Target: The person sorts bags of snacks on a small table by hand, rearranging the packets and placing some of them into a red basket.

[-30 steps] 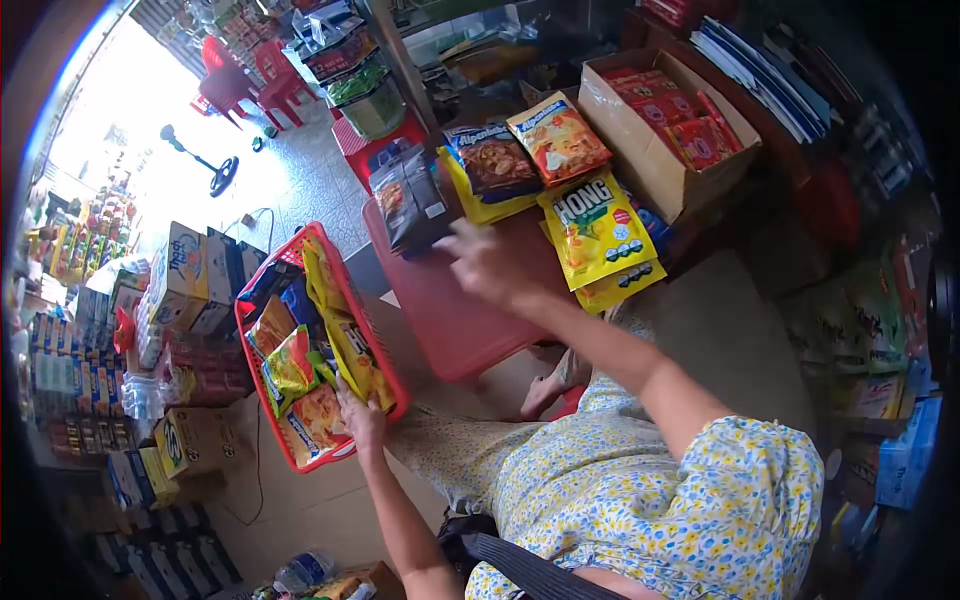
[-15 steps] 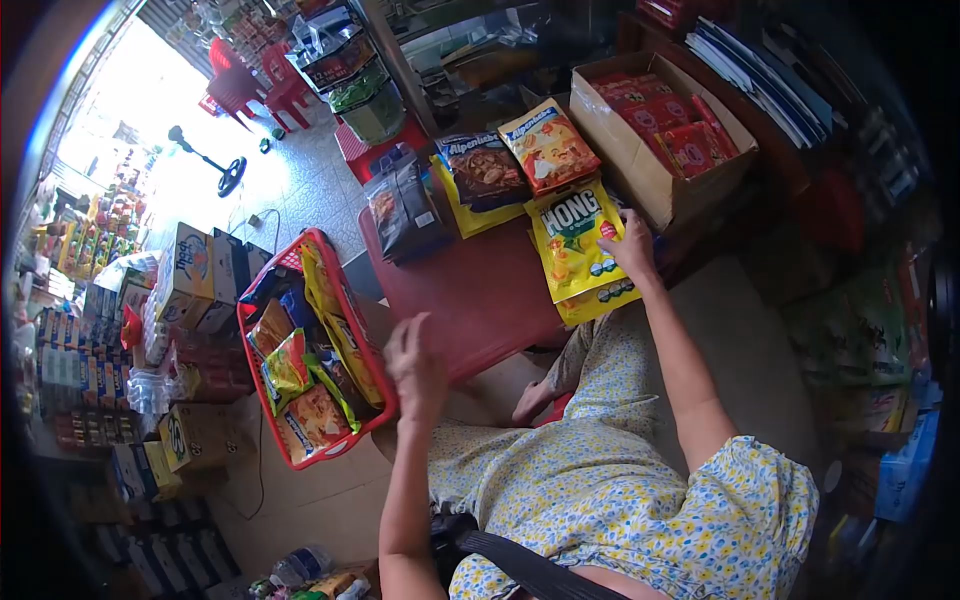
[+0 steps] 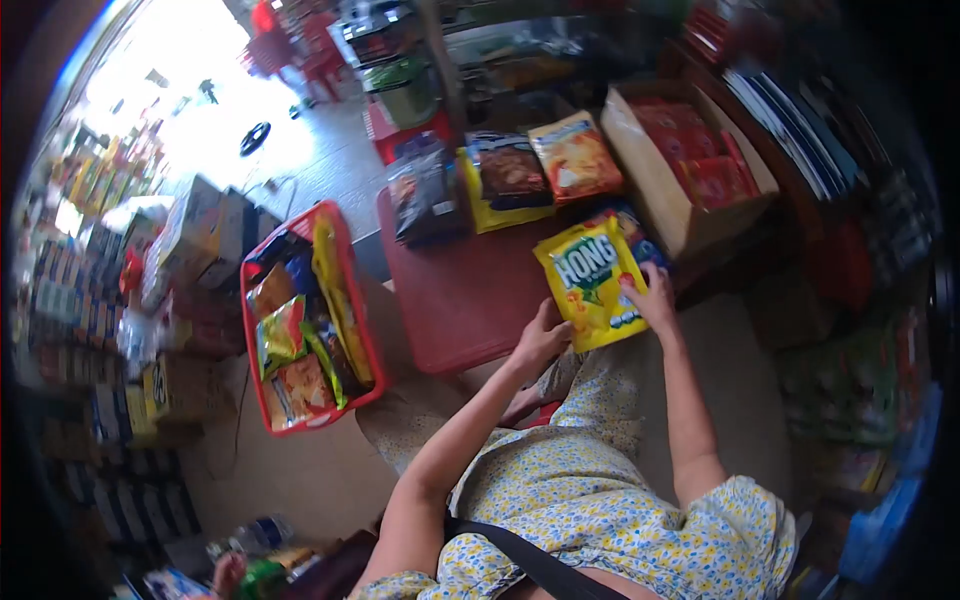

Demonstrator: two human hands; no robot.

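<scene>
Both my hands hold yellow HONG bags [image 3: 590, 275] over the right front part of the red table [image 3: 450, 300]. My left hand [image 3: 543, 338] grips their lower left edge, and my right hand [image 3: 652, 298] grips the right edge. Beside them, farther back, lie an orange-and-cream bag [image 3: 576, 158], a brown bag [image 3: 508, 168] on a yellow one, and a dark grey bag [image 3: 424, 195] at the left. A dark blue bag [image 3: 630, 228] is partly hidden behind the HONG bags.
A red basket [image 3: 369, 335] of snack bags stands left of the table. An open carton [image 3: 668, 210] with red packs is at the back right. Stacked boxes [image 3: 190, 235] line the left side. Near the bottom left, a hand [image 3: 228, 575] shows.
My left hand has moved from the basket to the HONG bags. My right hand has taken hold of them, and they have shifted forward, away from the orange-and-cream bag. The view has turned somewhat.
</scene>
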